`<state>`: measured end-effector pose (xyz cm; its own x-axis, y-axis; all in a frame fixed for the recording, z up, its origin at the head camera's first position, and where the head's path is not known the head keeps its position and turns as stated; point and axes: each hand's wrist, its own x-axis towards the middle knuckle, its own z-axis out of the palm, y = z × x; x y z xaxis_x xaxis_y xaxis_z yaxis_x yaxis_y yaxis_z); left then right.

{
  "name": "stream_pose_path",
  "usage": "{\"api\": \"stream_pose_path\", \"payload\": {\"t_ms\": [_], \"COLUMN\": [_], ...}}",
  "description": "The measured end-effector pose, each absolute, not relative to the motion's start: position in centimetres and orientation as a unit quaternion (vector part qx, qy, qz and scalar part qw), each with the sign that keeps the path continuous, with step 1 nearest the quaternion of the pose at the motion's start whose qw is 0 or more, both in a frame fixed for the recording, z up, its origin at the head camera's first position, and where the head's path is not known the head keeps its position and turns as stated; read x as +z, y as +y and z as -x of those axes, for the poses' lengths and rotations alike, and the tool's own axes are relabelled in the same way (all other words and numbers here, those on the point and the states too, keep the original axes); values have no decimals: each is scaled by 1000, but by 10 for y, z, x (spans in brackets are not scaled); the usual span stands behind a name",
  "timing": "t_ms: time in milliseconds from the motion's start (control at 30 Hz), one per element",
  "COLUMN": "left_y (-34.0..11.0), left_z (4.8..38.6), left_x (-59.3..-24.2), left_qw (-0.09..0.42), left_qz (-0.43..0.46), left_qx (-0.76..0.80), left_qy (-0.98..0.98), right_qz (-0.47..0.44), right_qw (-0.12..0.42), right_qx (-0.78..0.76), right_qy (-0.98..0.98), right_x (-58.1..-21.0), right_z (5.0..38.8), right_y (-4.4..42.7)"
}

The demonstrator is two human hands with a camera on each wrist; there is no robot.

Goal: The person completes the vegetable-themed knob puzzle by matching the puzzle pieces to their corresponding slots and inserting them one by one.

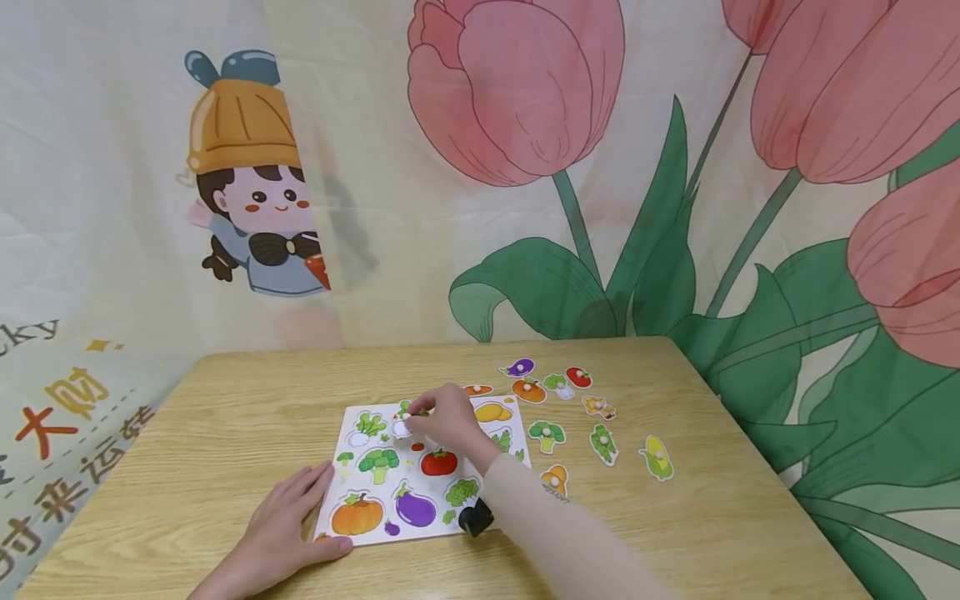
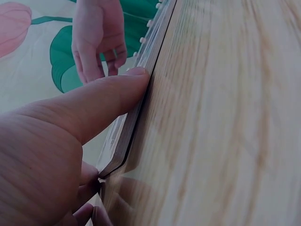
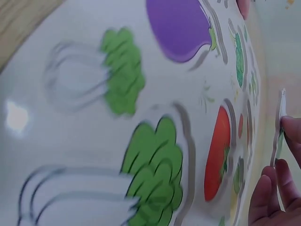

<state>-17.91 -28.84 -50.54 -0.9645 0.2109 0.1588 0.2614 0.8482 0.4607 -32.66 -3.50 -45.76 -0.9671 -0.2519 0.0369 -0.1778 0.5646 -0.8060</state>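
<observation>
Wood-grained tabletop (image 1: 225,433), pale yellow-brown with fine streaks, spreads across the near half of the scene. Behind it hangs a creased, cream-coloured cloth (image 1: 390,275) printed with big pink tulips (image 1: 517,92) and green leaves at centre and right. Toward the left it carries a cartoon figure (image 1: 258,250) in an orange hat, and the far left side shows slanting dark and gold lettering (image 1: 78,392).

On the table lies a flat white board (image 1: 348,485), rectangular and smooth, with vegetable-shaped recesses whose cut edges show as shallow steps. Glossy pictures fill them, among them a ribbed orange pumpkin, a purple aubergine and a round red tomato.

The left hand (image 1: 281,512) rests at the board's near left corner, thumb pressed to the near edge, the other fingers lying along the left side. Over the far part of the board, the right hand (image 1: 453,421) pinches a thin white-and-green piece (image 3: 277,136) between thumb and fingers, seen nearly edge-on from the right wrist.

Loose knobbed cutouts lie right of the board: yellow corn (image 1: 658,458) farthest right, broccoli (image 1: 547,435) just beside the board, and an aubergine cutout (image 1: 519,367) at the far side.
</observation>
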Motion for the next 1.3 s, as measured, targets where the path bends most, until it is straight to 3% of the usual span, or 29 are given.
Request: {"api": "stream_pose_path", "payload": {"t_ms": [300,533,1300], "left_y": [-292,-291,-291], "left_z": [176,177,179], "left_x": [-507,-506,-507], "left_qw": [52,58,54], "left_qz": [124,129,130], "left_qx": [-237,-241,-271], "left_qy": [-962,-960,-952], "right_qz": [102,71,32], "right_qw": [26,47,7], "right_qx": [-457,-453,-439], "right_qy": [883,887,898], "right_x": [-464,-467,-478], "right_z": [321,323,324], "right_y": [-72,-92,-112]}}
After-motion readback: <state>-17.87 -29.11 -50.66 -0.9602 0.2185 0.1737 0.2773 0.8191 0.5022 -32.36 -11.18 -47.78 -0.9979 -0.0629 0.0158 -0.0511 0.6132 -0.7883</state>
